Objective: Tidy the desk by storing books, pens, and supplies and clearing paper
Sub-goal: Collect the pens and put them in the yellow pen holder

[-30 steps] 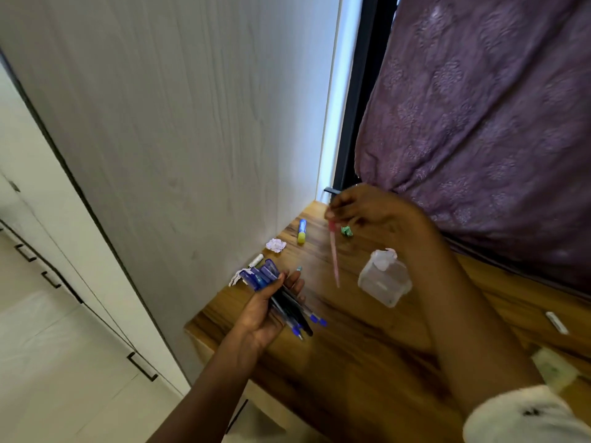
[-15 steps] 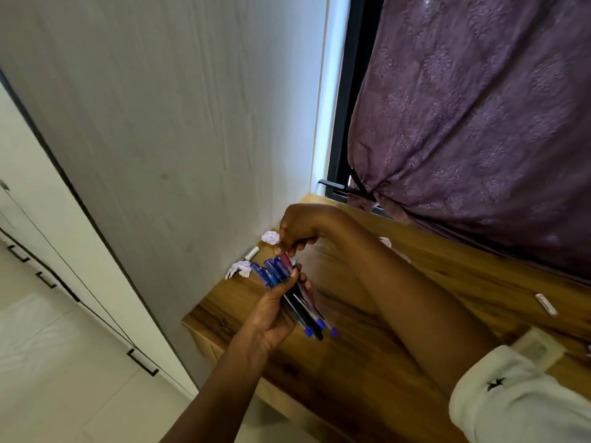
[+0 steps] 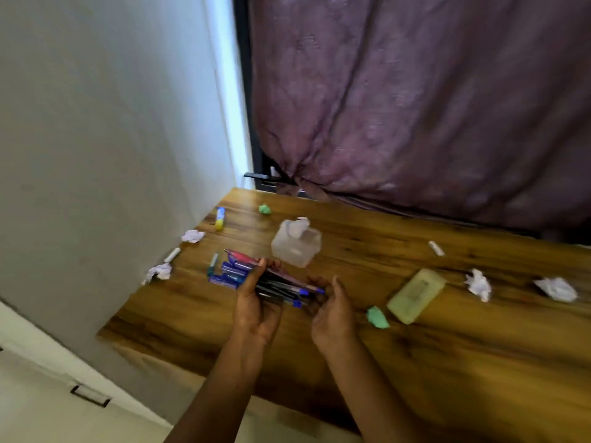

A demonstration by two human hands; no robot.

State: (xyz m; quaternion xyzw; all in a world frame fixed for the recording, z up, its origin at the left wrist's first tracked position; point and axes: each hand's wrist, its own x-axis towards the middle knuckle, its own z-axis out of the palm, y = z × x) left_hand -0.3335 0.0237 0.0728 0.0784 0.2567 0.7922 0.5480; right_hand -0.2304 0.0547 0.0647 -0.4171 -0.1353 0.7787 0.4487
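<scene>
Gripping a bunch of blue, black and pink pens (image 3: 275, 284) in the left hand (image 3: 256, 311); cupping the right hand (image 3: 332, 314) loose, holding nothing, beside the tips.

Dim indoor light, cool daylight strip (image 3: 228, 91) far beyond the left hand (image 3: 256, 311) and right hand (image 3: 332, 318), motion blur smearing both hands and the pens (image 3: 281, 287), curtain (image 3: 415, 107) beyond them soft, wall (image 3: 96, 155) edge left of them bowed.

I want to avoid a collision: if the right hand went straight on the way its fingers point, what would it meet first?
Probably the blue-tipped ends of the bundle of mostly blue plastic pens that the left hand grips; the right hand is very close. Whether they touch is unclear.
</scene>
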